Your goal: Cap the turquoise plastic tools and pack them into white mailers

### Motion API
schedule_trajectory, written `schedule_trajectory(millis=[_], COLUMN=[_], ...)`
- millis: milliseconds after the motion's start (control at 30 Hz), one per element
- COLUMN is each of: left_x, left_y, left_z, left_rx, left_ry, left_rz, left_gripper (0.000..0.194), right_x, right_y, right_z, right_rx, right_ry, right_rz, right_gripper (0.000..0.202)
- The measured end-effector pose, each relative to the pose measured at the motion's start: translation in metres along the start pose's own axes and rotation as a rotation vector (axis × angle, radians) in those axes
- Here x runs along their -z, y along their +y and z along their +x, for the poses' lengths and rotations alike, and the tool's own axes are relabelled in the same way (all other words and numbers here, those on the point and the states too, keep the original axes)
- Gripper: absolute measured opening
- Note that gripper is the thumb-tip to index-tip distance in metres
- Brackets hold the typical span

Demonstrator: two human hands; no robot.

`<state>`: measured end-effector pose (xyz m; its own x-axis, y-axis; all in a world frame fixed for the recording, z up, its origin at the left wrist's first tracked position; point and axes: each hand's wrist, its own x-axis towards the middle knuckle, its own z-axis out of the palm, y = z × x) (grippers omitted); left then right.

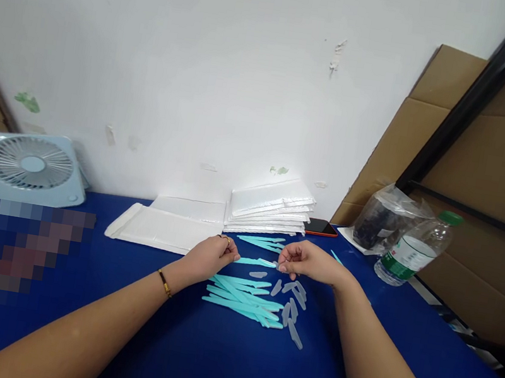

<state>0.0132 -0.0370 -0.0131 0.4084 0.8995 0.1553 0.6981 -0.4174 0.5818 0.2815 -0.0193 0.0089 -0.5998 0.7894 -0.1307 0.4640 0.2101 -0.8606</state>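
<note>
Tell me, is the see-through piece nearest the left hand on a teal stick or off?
Off: the see-through piece lies on the blue table, apart from the teal sticks.

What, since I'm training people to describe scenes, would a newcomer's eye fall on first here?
Probably the pile of turquoise sticks, bright against the blue table, with translucent pieces scattered to its right. Just beyond the pile, the left hand holds a single turquoise stick, whose other end is at the right hand. Next might come the pale blue fan at far left and the green-capped bottle at right.
</note>
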Motion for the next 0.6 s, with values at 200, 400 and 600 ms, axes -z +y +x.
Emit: schedule_trajectory(millis=[200, 400, 600], left_x=[0.000, 0.000, -0.003], left_y=[0.000, 0.002, 0.008], left_z=[0.000, 0.000, -0.001], left_rx=[-0.005, -0.013, -0.040], left_ry=[0.011, 0.019, 0.022], left_rz=[0.010, 0.021, 0.043], left_gripper=[0.021, 0.021, 0.019], right_x=[0.004, 0.000, -0.013], right_y=[0.003, 0.000, -0.004], right_z=[-0.001, -0.001, 0.006], right_rx=[-0.002, 0.004, 0.047], right_ry=[0.010, -0.005, -0.010], right_rz=[0.018, 0.004, -0.002], right_gripper=[0.032, 0.033, 0.029])
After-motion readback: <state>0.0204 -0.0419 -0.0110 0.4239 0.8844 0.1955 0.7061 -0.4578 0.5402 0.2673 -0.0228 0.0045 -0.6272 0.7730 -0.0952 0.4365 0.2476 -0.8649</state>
